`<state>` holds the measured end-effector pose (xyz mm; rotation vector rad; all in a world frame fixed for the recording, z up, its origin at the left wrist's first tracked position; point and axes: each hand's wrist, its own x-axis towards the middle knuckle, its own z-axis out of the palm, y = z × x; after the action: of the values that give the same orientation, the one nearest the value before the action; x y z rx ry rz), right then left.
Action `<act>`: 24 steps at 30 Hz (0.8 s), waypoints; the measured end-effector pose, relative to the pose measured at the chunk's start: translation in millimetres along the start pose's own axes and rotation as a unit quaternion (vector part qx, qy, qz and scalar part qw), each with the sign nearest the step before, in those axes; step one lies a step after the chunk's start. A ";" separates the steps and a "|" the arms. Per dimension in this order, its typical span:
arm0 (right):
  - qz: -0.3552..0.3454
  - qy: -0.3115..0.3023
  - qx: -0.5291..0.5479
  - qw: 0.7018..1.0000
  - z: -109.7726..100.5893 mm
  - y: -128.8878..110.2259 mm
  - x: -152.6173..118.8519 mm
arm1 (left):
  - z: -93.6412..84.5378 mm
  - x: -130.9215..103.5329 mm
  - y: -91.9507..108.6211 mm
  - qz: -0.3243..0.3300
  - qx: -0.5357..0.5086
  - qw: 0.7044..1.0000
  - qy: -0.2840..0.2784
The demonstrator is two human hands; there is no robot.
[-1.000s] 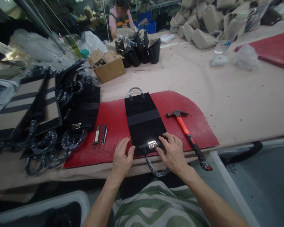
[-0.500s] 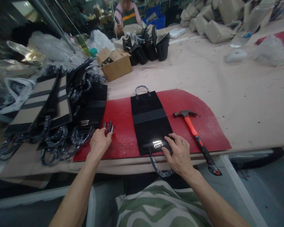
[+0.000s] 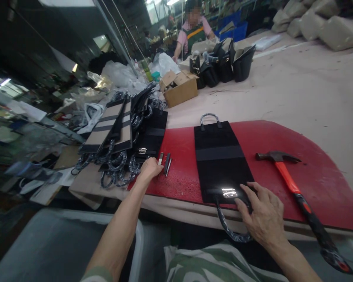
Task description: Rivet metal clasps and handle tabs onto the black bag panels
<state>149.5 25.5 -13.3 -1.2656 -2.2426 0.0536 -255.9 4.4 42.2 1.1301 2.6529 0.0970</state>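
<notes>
My left hand (image 3: pixel 151 169) is at the left of the red board, its fingers closed on the lower end of a short silver metal bar (image 3: pixel 161 157). Right beside it lie a dark metal punch (image 3: pixel 166 161) and a thin silver rod (image 3: pixel 168 167). My right hand (image 3: pixel 264 211) rests with fingers apart on the near right corner of a black bag panel (image 3: pixel 220 168). Close to those fingertips is a shiny metal clasp plate (image 3: pixel 229 192) on the panel. A wrapped handle (image 3: pixel 231 231) hangs over the table edge; another wrapped handle (image 3: pixel 210 116) is at the far end.
The red board (image 3: pixel 317 180) carries a claw hammer (image 3: pixel 286 174) on the right. Stacked bag panels (image 3: pixel 111 121) with wrapped handles lie at left. Behind are a cardboard box (image 3: pixel 182 93), black bags (image 3: pixel 242 64) and a person (image 3: pixel 191 37). A grey bin (image 3: pixel 61 243) stands below.
The view has swung left, so things sit further right in the picture. My left hand has closed on the silver bar. My right hand stays at the panel's corner.
</notes>
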 end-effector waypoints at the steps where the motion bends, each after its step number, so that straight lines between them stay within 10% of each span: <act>1: -0.002 0.002 -0.002 1.000 0.1 -0.1 0.5 | -1.1 2.5 1.4 -0.003 -0.010 1.000 -0.007; 8: 0.011 -0.017 0.014 1.000 -4.2 -1.7 -2.1 | -14.3 -9.8 3.0 0.020 -0.155 0.986 -0.054; 11: 0.029 -0.032 0.032 0.999 -6.9 -3.9 -3.5 | -12.0 -27.5 -0.9 0.053 -0.355 0.931 -0.062; 15: 0.039 -0.036 0.041 0.998 -8.6 -6.5 -3.1 | 11.0 -59.9 10.3 0.086 -0.570 0.816 -0.051; 24: 0.035 -0.051 0.044 0.997 -9.7 -6.5 -3.8 | 73.8 -120.7 72.4 0.186 -0.570 0.799 0.036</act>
<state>150.6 16.6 -5.0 -1.3211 -2.2552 0.2461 -105.8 -34.6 7.5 1.0864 1.7174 1.5643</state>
